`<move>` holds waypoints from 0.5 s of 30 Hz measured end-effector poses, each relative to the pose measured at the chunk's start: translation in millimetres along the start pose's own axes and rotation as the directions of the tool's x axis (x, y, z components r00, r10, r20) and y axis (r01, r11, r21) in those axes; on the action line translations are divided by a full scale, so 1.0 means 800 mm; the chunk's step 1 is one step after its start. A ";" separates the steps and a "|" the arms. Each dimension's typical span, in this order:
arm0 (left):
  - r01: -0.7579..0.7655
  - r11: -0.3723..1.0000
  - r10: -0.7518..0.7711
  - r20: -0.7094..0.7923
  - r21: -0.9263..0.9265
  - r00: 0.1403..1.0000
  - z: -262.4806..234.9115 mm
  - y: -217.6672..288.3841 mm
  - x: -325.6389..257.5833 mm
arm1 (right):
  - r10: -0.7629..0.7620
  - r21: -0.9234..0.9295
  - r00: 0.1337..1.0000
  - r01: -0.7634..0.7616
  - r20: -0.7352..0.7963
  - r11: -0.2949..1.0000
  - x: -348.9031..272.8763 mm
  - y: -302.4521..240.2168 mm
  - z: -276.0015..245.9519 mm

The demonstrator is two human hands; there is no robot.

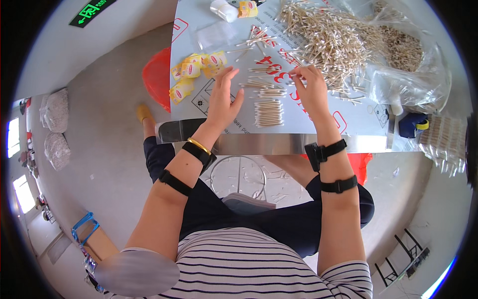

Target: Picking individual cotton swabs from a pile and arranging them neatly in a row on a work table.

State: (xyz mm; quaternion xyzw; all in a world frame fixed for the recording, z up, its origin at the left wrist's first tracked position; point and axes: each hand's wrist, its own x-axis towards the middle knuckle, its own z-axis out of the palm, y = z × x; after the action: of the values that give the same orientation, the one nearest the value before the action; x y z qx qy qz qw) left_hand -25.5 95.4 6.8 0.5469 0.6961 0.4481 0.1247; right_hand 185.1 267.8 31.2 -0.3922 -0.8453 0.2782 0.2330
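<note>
My left hand (223, 103) hovers over the table left of the cotton swabs, its thumb and fingers apart with nothing visible between them. On the other side, my right hand (311, 92) has its thumb and index finger bent together in a pinch; whatever they hold is too small to make out. Between my hands lies a neat row of cotton swabs (269, 113), side by side. Looser small bunches of swabs (271, 93) lie just beyond it. A big heap of loose cotton swabs (331, 42) spreads beyond my right hand.
Yellow-and-white packets (191, 67) lie at the table's left side, near a clear plastic bag (215, 36). A white cylindrical container (224, 10) stands at the far edge. Crumpled clear plastic (413, 87) and bundled packs of swabs (443, 142) are at right. The metal edge (259, 144) runs nearest me.
</note>
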 end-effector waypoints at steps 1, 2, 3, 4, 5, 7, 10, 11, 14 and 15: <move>0.000 1.000 0.000 -0.002 -0.005 1.000 0.004 -0.001 -0.002 | 0.000 0.003 0.999 0.000 0.033 1.000 -0.010 0.002 -0.002; -0.002 1.000 0.002 0.043 -0.005 0.999 0.009 -0.001 -0.002 | 0.001 0.007 0.998 -0.001 0.064 1.000 -0.017 0.003 -0.004; -0.004 1.000 0.005 0.087 -0.003 0.996 0.014 -0.001 -0.003 | 0.001 0.002 0.998 -0.002 0.064 1.000 -0.023 0.003 -0.003; -0.005 1.000 0.005 0.086 -0.005 0.996 0.018 0.000 -0.006 | -0.012 -0.008 0.998 0.013 0.065 1.000 -0.027 0.003 0.000; -0.041 0.998 0.038 0.081 0.037 0.996 0.021 0.001 -0.008 | -0.026 -0.018 0.998 0.027 0.065 0.999 -0.029 0.002 0.002; -0.076 0.994 0.070 0.075 0.082 0.995 0.026 0.004 -0.016 | -0.024 -0.025 0.997 0.026 0.077 0.999 -0.029 0.003 0.006; -0.048 0.962 0.018 0.114 0.269 0.993 0.034 0.011 -0.031 | -0.013 -0.065 0.996 0.018 0.086 0.998 -0.030 0.005 0.011; -0.034 0.938 -0.002 0.103 0.345 0.995 0.034 0.012 -0.035 | -0.006 -0.096 0.996 0.014 0.084 0.995 -0.031 0.004 0.013; -0.007 0.896 -0.060 0.136 0.443 0.989 0.036 0.015 -0.042 | -0.022 -0.112 0.997 0.031 0.074 0.993 -0.032 0.002 0.016; 0.002 0.884 -0.098 0.181 0.467 0.979 0.037 0.017 -0.042 | -0.021 -0.113 0.997 0.030 0.075 0.993 -0.033 0.002 0.016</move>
State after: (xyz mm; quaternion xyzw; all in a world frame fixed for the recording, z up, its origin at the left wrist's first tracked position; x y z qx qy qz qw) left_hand 15.7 80.3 -10.3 0.5849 0.7808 0.2081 0.0709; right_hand 193.4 244.4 15.7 -0.3835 -0.8727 0.2407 0.1826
